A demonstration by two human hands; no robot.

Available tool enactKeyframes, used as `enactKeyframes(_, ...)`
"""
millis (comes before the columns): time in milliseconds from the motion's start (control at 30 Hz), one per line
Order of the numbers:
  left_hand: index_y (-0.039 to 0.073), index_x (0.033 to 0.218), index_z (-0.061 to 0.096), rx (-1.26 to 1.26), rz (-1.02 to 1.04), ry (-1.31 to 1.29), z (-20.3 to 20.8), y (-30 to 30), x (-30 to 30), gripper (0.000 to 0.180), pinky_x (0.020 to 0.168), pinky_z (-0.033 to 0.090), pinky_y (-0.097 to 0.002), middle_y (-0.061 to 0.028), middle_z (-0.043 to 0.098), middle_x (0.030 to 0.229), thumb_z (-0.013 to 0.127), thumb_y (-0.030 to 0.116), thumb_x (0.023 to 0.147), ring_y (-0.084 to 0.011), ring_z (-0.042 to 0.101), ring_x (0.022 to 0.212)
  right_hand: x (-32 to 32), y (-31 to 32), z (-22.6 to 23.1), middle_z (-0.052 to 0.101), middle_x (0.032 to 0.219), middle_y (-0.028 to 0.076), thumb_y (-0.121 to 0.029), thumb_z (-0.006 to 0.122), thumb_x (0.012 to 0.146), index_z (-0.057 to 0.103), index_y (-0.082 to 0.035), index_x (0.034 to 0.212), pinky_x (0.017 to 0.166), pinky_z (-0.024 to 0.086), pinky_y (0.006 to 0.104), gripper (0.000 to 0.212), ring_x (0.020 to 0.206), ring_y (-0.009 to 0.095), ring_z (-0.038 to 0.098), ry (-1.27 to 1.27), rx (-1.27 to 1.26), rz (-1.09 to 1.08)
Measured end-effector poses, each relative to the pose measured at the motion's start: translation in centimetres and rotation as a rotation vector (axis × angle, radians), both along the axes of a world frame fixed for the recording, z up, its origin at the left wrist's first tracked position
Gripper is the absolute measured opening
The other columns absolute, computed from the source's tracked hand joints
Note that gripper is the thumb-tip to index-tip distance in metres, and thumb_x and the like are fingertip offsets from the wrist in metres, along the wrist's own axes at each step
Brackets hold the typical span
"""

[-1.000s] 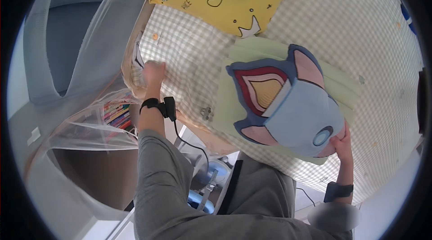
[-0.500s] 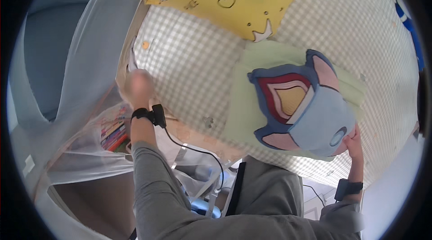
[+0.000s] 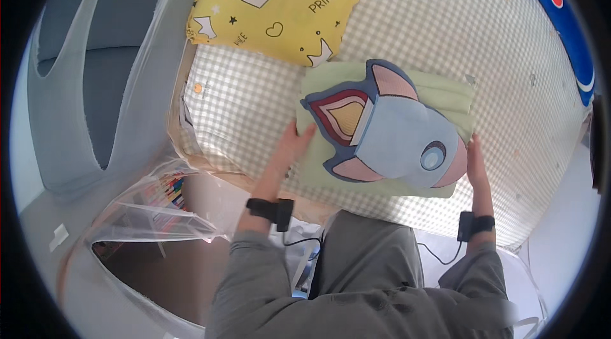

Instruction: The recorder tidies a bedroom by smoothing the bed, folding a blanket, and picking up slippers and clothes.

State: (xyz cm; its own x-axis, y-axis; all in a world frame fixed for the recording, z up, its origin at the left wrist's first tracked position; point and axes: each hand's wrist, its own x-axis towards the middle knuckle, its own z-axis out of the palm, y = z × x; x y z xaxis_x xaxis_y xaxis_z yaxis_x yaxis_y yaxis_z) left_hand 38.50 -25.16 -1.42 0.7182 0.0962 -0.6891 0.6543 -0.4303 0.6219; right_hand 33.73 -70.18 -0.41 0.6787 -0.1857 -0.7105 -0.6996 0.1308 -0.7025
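Note:
A rocket-shaped cushion, light blue with pink fins, a round window and a red and yellow flame, lies flat on a folded pale green cloth. Its pink nose points right. At the left edge of the cloth is my left hand, thumb and fingers apart beside the flame end. My right hand rests along the right edge, next to the nose, fingers stretched out and partly hidden by the edge. The two hands flank the cushion and cloth, and neither grips anything visibly.
A checked bed sheet lies under everything. At the far left is a yellow pillow with crowns; at the far right, a blue plush toy. Sheer netting hangs on the left, with books behind it.
My left hand has come from the bed's left edge to the cloth. My right hand has let go of the cushion's nose and sits at its side. The view has shifted right.

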Motion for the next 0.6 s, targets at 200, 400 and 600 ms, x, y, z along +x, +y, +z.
enactKeyframes(200,-0.005,0.105,0.045,-0.168,0.17,0.12,0.2,-0.2,-0.9,0.052,0.073,0.043,-0.0298,-0.0156,0.056,0.094,0.06,0.03,0.07,-0.0192,0.055,0.084,-0.6,1.0,-6.2,0.048,0.112,0.008,-0.022,0.043,0.084,0.034,-0.001,0.12,0.084,0.04,0.0275,0.042,0.099,0.016,0.047,0.035,0.297,0.033)
enactKeyframes(400,-0.001,0.108,0.047,0.047,0.2,0.164,3.5,5.8,0.6,0.051,0.073,0.043,-0.0304,-0.0152,0.056,0.096,0.057,0.03,0.069,-0.0214,0.055,0.086,-3.1,10.5,-3.8,0.044,0.115,0.01,-0.013,0.051,0.079,0.035,0.001,0.118,0.088,0.037,0.0295,0.044,0.104,0.016,0.044,-0.289,0.074,0.374)
enactKeyframes(600,-0.005,0.121,0.031,0.393,0.092,-0.056,2.9,23.3,7.6,0.07,0.09,0.031,-0.031,-0.0201,0.04,0.119,0.048,0.044,0.075,-0.0252,0.04,0.11,-4.0,28.3,-7.3,0.041,0.116,0.01,-0.021,0.054,0.078,0.034,-0.003,0.119,0.087,0.033,0.031,0.049,0.102,0.019,0.042,0.112,0.618,-0.085)
